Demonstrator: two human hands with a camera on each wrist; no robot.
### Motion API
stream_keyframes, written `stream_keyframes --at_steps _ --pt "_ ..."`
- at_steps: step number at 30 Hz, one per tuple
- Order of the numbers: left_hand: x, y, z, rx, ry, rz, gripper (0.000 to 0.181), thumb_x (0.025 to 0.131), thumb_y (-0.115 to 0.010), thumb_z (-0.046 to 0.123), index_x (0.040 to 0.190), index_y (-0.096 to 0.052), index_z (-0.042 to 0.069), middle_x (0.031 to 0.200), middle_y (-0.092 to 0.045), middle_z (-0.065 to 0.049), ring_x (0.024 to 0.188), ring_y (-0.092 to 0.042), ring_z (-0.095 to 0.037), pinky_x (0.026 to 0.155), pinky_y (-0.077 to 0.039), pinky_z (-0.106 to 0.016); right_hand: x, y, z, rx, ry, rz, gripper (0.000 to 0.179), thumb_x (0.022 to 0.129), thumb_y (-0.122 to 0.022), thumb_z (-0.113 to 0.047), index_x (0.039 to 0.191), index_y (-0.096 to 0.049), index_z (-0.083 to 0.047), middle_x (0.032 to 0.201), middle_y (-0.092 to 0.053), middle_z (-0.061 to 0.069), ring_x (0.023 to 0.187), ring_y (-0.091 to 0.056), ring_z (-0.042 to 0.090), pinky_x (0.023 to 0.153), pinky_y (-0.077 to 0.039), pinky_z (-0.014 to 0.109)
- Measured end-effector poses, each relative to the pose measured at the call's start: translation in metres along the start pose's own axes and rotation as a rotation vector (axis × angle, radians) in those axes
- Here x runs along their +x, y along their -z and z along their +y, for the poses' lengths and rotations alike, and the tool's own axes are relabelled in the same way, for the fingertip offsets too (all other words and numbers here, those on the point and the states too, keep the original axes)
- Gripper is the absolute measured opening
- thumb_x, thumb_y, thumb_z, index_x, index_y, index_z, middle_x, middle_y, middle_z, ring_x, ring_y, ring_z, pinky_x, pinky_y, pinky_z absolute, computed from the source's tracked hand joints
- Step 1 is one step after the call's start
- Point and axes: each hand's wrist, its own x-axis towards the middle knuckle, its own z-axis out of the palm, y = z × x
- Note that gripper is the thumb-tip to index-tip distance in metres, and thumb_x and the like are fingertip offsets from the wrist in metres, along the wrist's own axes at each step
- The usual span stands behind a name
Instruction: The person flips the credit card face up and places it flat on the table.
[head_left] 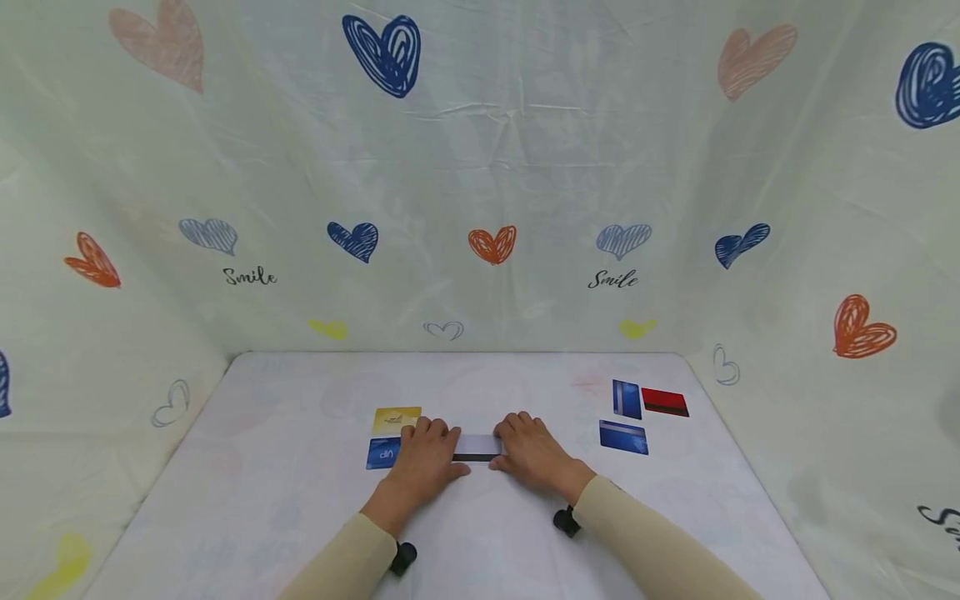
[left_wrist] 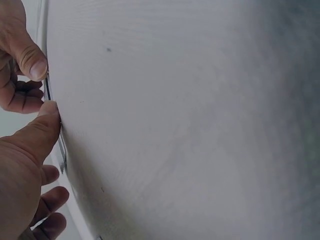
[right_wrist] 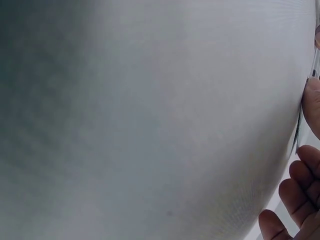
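A pale card with a dark stripe [head_left: 477,447] lies on the table between the two hands. My left hand [head_left: 426,462] holds its left end, thumb at the near edge and index finger at the far edge. Its right end is held between the thumb and fingers of my right hand [head_left: 534,454]. Both thumbs, the left thumb [left_wrist: 44,127] and right thumb [left_wrist: 35,65], meet the card's thin edge in the left wrist view. In the right wrist view, the right thumb [right_wrist: 312,102] touches that edge. A blue card [head_left: 382,453] is partly hidden by the left hand, just below a yellow card [head_left: 396,420].
On the table's right side lie an upright blue card [head_left: 627,399], a red card with a dark stripe [head_left: 665,402] and another blue card [head_left: 623,437]. The white table [head_left: 300,500] is bordered by a heart-printed curtain [head_left: 495,167] at the back and both sides.
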Motion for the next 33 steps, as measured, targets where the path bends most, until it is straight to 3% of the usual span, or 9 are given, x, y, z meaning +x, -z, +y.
stream_keyframes --at_steps 18,28,33 --pt "0.002 0.001 -0.003 -0.008 -0.022 0.035 0.067 0.084 -0.088 0.050 0.134 -0.064 0.011 0.128 -0.062 -0.009 0.119 -0.050 -0.030 0.106 -0.042 -0.054 0.000 -0.002 -0.002 -0.008 0.024 0.031 0.051 0.097 -0.076 -0.044 0.128 -0.060 -0.007 0.114 -0.059 0.002 0.101 -0.050 0.017 0.087 -0.045 0.034" --pt "0.000 0.006 -0.004 -0.008 -0.029 0.051 0.065 0.085 -0.088 0.046 0.135 -0.065 0.012 0.132 -0.062 -0.009 0.123 -0.049 -0.030 0.107 -0.041 -0.053 -0.002 -0.003 0.000 -0.028 0.073 0.087 0.058 0.095 -0.078 -0.046 0.134 -0.061 -0.007 0.127 -0.062 0.003 0.111 -0.055 0.018 0.091 -0.049 0.035" --pt "-0.001 0.012 -0.004 -0.018 -0.039 0.071 0.064 0.086 -0.087 0.045 0.136 -0.064 0.012 0.133 -0.061 -0.009 0.123 -0.048 -0.029 0.104 -0.041 -0.051 -0.001 -0.001 0.000 -0.048 0.089 0.120 0.057 0.094 -0.079 -0.045 0.133 -0.062 -0.007 0.126 -0.063 0.003 0.110 -0.057 0.018 0.090 -0.051 0.036"
